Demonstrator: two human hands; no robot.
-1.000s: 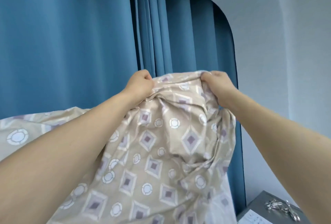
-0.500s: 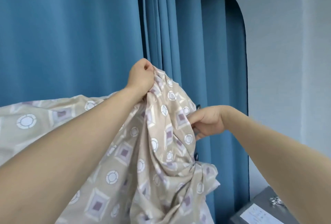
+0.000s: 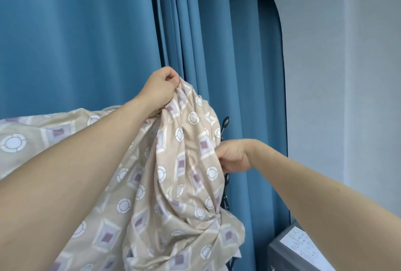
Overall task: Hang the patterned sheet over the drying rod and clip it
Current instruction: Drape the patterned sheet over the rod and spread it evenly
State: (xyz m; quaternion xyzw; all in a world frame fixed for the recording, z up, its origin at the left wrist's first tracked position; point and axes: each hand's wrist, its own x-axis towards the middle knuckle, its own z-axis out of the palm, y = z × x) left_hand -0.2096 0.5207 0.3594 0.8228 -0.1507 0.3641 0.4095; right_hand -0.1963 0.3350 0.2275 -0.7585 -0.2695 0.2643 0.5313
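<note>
The patterned sheet (image 3: 173,184) is beige with white rings and mauve squares; it hangs bunched in the middle and spreads off to the left. My left hand (image 3: 159,92) is raised and grips a gathered edge at the top of the bunch. Lower down, my right hand (image 3: 233,158) pinches the sheet's right edge. A dark rack part with clips (image 3: 225,125) shows just behind that edge, mostly hidden by the fabric. The drying rod itself is hidden.
Blue curtains (image 3: 86,43) fill the background close behind the sheet. A pale wall (image 3: 347,75) is on the right. A grey box with a white label (image 3: 299,247) sits at the lower right corner.
My right hand dropped from the top of the sheet to its right edge, lower down. My left hand stayed high with the gathered fabric. The sheet now hangs narrower and more bunched.
</note>
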